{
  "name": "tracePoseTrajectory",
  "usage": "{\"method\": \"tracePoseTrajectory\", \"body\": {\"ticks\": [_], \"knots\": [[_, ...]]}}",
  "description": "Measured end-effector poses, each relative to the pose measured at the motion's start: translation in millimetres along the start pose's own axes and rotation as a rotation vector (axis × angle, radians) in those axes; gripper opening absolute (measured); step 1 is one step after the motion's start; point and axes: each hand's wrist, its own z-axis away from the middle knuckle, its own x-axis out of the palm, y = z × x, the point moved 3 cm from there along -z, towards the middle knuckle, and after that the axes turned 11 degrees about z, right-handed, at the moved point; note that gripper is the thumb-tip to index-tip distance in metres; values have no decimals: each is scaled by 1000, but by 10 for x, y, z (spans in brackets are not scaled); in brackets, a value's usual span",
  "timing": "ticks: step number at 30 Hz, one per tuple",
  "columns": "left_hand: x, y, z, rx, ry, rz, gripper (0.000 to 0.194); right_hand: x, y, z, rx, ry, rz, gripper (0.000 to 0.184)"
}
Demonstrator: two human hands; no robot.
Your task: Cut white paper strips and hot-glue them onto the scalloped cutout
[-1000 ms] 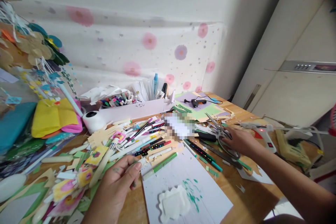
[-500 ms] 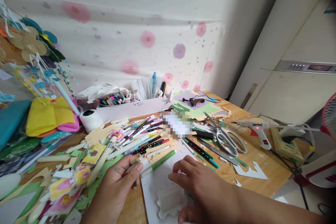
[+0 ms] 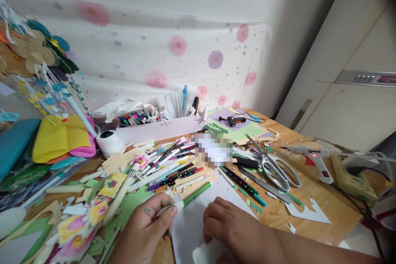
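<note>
My left hand (image 3: 153, 225) is closed in a pinch, thumb against forefinger. A slim pale thing shows between these fingers, but its kind is hidden. Right at the thumb tip lies a green marker (image 3: 198, 193) with a white end, slanting over a sheet of white paper (image 3: 192, 227). My right hand (image 3: 230, 227) is curled over the paper, its fingers closed on a white piece with a wavy edge (image 3: 204, 254). Most of that piece is hidden beneath the hand and below the frame edge.
Pens and paper scraps cover the table's middle. Scissors (image 3: 272, 165) and a glue gun (image 3: 315, 161) with a red light lie right. A second, black glue gun (image 3: 233, 121) is behind. Decorated flower sticks (image 3: 99, 210) lie left; a pen box (image 3: 154, 128) stands at the wall.
My right hand has curled its fingers and come down over the wavy-edged piece, which now shows lower. My left hand has moved right, over the marker's white end. The view has shifted slightly.
</note>
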Motion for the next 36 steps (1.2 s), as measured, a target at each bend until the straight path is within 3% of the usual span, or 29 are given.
{"method": "tracePoseTrajectory", "body": {"ticks": [4,7,12,20,25,36], "knots": [[30,-15,7,-24,-6,-6,31,-82,6,52,136,-12,-302,22],[51,-46,-4,-60,-105,-12,30,-115,71,62,225,36,-565,16],[66,-80,-11,-89,-233,-68,26,-151,194,19,184,171,-776,10],[143,-110,39,-85,-354,-91,20,-50,267,57,211,202,-1105,35],[168,-103,43,-43,-373,-149,16,-4,200,68,212,175,-1168,37],[180,-97,99,-46,-411,-360,22,10,117,41,208,179,-1038,35]]}}
